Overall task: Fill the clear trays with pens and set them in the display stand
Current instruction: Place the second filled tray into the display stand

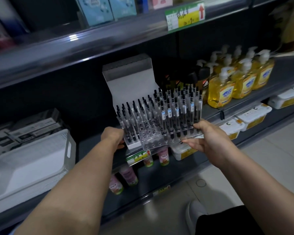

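Note:
A white display stand [131,82] sits on the middle shelf with its tall back panel up. In front of it are clear trays [153,139] holding several upright black pens [170,114]; some front holes hold no pen. My left hand [113,137] grips the left end of the stand's base and tray. On the right, my right hand [205,138] holds the right-hand clear tray at its edge, thumb on top and fingers under it. That tray sits a little forward and to the right of the stand.
Yellow pump soap bottles [227,89] stand right of the stand, dark bottles [199,78] just behind the pens. White tubs [251,117] lie on the shelf below right, pink bottles [127,175] lower down. A white plastic basket [32,165] sits at left.

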